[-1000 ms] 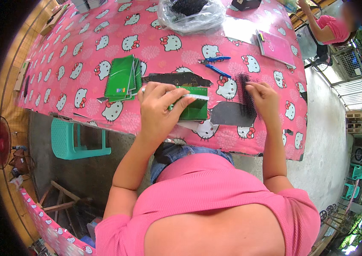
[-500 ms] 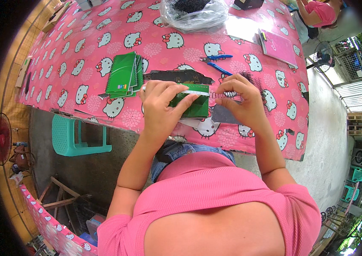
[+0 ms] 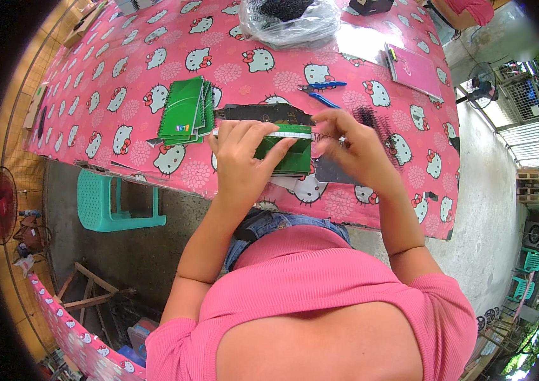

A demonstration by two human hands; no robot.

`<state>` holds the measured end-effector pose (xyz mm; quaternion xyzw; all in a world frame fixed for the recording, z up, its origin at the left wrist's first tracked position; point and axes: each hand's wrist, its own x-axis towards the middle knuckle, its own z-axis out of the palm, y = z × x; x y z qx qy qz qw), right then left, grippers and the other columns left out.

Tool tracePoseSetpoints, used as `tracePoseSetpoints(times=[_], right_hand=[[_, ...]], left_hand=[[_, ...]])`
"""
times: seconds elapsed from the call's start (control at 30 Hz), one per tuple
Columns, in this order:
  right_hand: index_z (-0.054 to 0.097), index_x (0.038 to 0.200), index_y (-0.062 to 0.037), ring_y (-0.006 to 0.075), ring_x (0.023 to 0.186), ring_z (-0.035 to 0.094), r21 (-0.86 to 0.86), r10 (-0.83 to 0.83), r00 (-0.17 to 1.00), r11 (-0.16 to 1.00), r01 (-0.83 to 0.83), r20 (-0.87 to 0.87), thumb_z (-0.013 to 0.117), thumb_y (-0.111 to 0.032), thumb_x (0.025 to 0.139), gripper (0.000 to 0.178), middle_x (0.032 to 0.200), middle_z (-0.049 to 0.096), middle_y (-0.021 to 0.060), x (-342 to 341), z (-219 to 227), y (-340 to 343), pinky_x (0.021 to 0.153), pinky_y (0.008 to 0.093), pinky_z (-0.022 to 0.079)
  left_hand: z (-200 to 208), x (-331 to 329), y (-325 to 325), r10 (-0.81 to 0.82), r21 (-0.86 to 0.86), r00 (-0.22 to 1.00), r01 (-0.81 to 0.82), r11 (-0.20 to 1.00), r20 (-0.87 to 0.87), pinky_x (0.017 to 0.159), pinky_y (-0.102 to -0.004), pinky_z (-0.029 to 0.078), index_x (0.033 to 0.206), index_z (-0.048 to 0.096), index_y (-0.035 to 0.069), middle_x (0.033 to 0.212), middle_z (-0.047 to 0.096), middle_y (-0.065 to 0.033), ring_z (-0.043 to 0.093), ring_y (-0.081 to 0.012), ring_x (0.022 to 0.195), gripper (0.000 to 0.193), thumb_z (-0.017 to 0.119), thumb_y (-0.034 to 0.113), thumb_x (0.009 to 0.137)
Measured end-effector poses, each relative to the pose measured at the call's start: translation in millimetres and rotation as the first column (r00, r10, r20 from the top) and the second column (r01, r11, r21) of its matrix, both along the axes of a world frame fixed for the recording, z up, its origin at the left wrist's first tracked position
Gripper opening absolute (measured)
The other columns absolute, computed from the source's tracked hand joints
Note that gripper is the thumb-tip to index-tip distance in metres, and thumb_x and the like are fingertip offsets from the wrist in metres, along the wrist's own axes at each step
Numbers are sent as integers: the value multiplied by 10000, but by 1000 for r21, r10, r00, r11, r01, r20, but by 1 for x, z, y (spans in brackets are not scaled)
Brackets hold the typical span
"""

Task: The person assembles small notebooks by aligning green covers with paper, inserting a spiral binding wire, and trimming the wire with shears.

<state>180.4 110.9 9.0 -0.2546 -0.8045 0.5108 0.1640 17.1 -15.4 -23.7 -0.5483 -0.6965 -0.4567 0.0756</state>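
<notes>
Frame centre: I see the left hand point(image 3: 241, 147) pinching a green notebook point(image 3: 293, 165) flat. Just right, the right hand point(image 3: 357, 151) blurs at a dark wire coil point(image 3: 317, 136); whether it grips, I cannot tell. Blue pliers point(image 3: 324, 85) lie above.

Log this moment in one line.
left hand: holding green notebook; right hand: by its right edge, near wire coil; blue pliers: on table

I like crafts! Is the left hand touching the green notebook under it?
Touching. In the head view, the left hand has its thumb laid on the green notebook.
</notes>
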Motion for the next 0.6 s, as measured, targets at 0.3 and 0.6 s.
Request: tracePoseSetpoints(times=[0.3,0.6], right_hand=[[589,988,-67,348,779,608,533,35,994,846,26,-105,665,-206,864,201,883,574,110,-14,-11,-6,625,418,491],[602,902,-44,325,668,575,563,63,991,826,15,-119,686,-146,832,150,799,553,126,-18,3,-17,583,390,461]], left_hand=[[-11,-5,-1,-8,-23,1000,8,1000,0,802,-389,351,883,687,119,872,653,-13,567,-219,886,259,815,245,697],[-7,1,-8,30,-27,999,-31,999,-37,842,-421,353,925,685,133,915,654,-30,573,-228,920,262,778,292,739]])
